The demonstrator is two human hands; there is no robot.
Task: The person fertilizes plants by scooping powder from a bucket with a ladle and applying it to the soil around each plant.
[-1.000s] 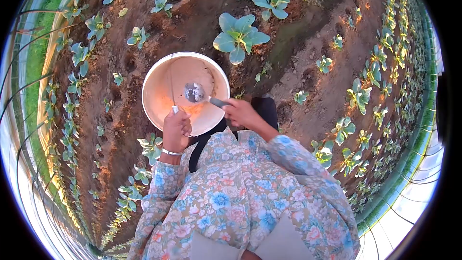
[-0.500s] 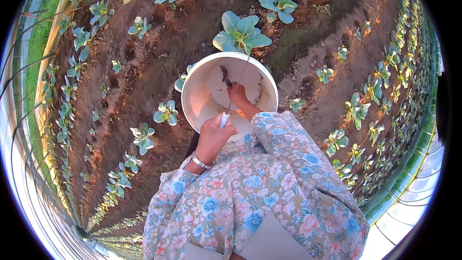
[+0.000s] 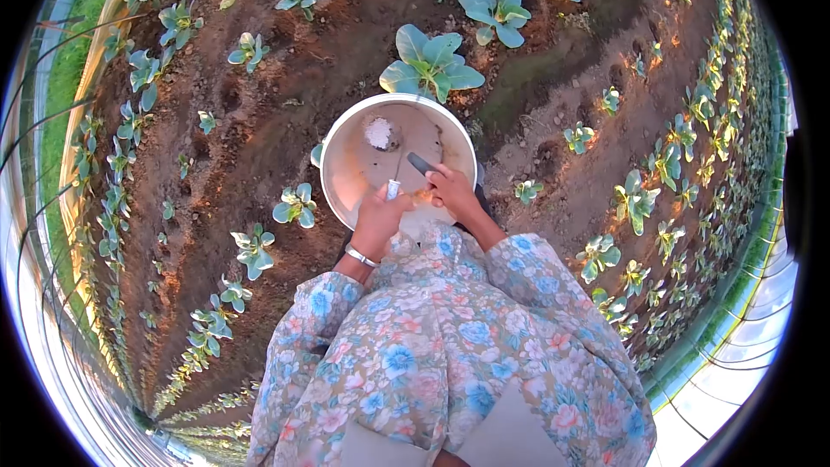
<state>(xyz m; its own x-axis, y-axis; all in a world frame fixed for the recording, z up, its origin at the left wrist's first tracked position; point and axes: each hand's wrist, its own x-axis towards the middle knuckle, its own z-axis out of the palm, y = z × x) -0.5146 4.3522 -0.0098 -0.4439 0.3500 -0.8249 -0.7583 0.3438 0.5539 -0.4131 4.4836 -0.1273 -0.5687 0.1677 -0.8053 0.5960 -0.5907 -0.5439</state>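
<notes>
A white bucket (image 3: 332,169) stands in front of my body, its inner wall stained brown. My left hand (image 3: 378,218) is closed round the white handle (image 3: 393,189) of a thin-shafted tool that points into the bucket. Near the far end of that shaft sits a white, grainy clump (image 3: 378,132); whether the tool carries it I cannot tell. My right hand (image 3: 455,191), over the bucket's near right side, grips a short dark-grey, blade-like tool (image 3: 421,163), tilted up and left. Its grip is mostly hidden by the fingers.
A broad-leaved seedling (image 3: 431,64) grows just beyond the bucket's far rim. Rows of similar young plants (image 3: 296,205) run through brown soil (image 3: 285,134) on both sides. Curved hoops and a pale cover (image 3: 52,329) edge the left side.
My right hand has drawn back from deep inside the bucket, and its dark tool now shows. The white clump has come into view. The bucket appears shifted slightly left.
</notes>
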